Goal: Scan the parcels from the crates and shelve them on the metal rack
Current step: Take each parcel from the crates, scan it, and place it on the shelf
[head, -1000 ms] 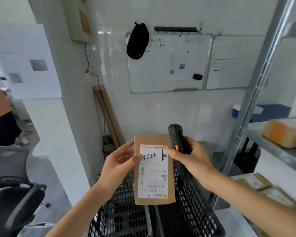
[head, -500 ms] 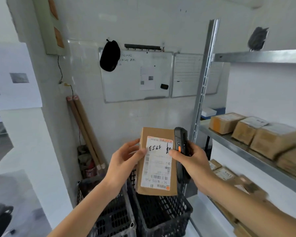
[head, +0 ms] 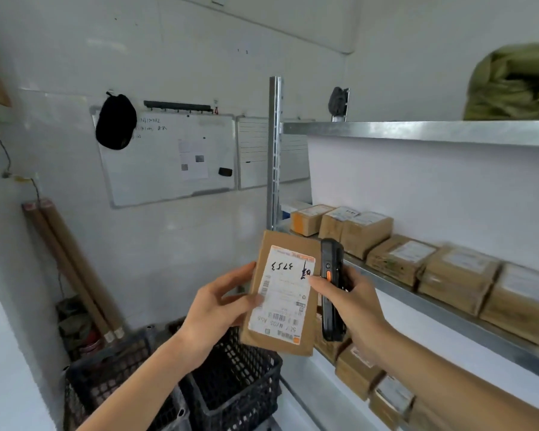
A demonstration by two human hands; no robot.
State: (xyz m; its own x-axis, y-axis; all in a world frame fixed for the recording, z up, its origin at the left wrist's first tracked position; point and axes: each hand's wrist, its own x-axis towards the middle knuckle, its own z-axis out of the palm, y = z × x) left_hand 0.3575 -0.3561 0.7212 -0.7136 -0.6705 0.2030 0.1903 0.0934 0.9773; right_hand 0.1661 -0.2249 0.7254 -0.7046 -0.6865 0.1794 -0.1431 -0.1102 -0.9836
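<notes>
A flat brown parcel (head: 282, 293) with a white label facing me is held upright in front of the metal rack (head: 417, 301). My left hand (head: 213, 309) grips its left edge, thumb on the label. My right hand (head: 352, 301) holds a black handheld scanner (head: 331, 287) with an orange button against the parcel's right edge, its thumb touching the label. Below stand two black plastic crates (head: 231, 396). Several brown parcels (head: 399, 259) line the rack's middle shelf, and more lie on the shelf below.
Two whiteboards (head: 168, 160) hang on the far wall, a black bag (head: 115, 121) at one corner. Cardboard tubes (head: 72, 265) lean in the left corner. A green bundle (head: 514, 85) sits on the rack's top shelf. The rack's upright post (head: 274, 150) stands just behind the parcel.
My view has swung right and up towards the rack, bringing more shelves and parcels into sight. Both hands keep the same hold on the parcel and scanner.
</notes>
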